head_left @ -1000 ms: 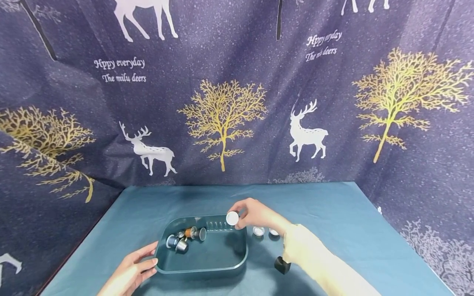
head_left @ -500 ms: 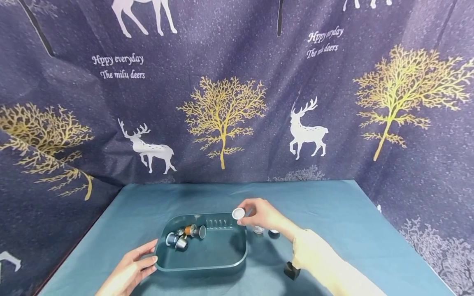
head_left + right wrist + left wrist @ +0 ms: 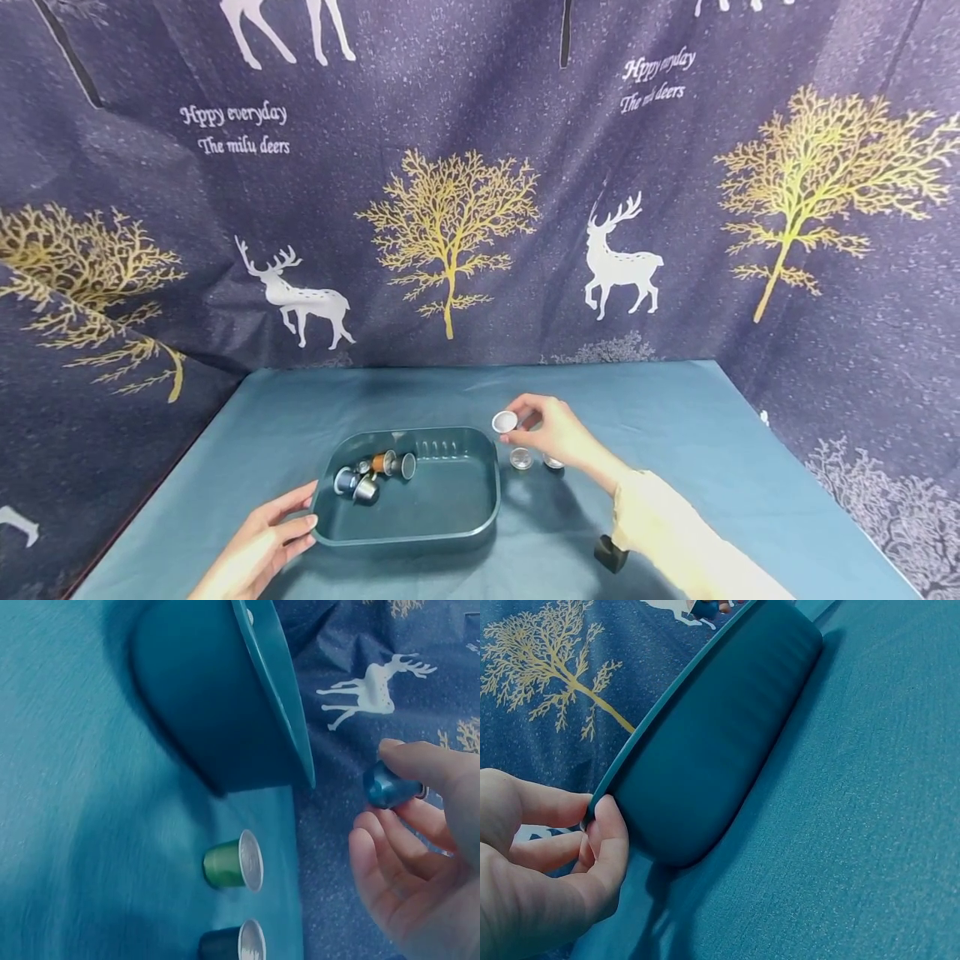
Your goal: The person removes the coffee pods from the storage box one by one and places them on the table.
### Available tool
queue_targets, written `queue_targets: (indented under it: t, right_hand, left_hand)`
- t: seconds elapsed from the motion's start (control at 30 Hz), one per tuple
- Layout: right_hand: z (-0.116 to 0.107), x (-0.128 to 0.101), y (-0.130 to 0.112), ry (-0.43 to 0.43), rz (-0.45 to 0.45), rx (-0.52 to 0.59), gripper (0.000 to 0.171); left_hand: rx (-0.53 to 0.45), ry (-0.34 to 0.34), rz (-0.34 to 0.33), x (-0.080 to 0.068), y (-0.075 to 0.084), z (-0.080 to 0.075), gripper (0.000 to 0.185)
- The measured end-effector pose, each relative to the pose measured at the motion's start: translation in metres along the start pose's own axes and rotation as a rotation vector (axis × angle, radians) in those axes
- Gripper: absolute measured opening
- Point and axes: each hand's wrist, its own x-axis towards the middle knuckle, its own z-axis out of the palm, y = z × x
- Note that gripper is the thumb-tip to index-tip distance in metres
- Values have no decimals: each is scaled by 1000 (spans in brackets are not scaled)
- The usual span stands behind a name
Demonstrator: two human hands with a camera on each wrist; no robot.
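My right hand (image 3: 551, 432) pinches a blue coffee capsule (image 3: 386, 786) between thumb and fingers, its pale lid facing the head camera. It hovers just off the far right corner of a dark teal plastic bin (image 3: 408, 541). On the opposite side, my left hand (image 3: 262, 537) grips the bin's rim (image 3: 649, 720) between thumb and fingers. Inside the bin, towards its left end, lie several capsules: a blue one (image 3: 346, 480), a silver one (image 3: 366, 490), an orange one (image 3: 381, 462) and a grey one (image 3: 407, 466).
Right of the bin, a green capsule (image 3: 225, 865) and a dark blue-green capsule (image 3: 221, 944) stand on the teal tablecloth (image 3: 637, 400), lids up. A black block (image 3: 611, 553) shows by the right sleeve. Behind the table hangs a deer-print cloth (image 3: 480, 125).
My right hand has carried the capsule from above the bin's far right corner rightward, past the rim. The left hand keeps its hold on the bin. The head view has tipped slightly.
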Motion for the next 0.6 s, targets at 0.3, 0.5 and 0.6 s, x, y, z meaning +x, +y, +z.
queue_targets:
  t: [0.3,0.5,0.6]
  right_hand:
    - [-4,-4,13,37,4,16,27]
    - [-7,-7,17,69,0,17,27]
    - [-9,-8,21,86,3,18,27]
  left_hand:
    - [7,3,14,0,-3,-1,73]
    - [8,12,20,1,-3,0,72]
    - [7,15,19,1,-1,1,72]
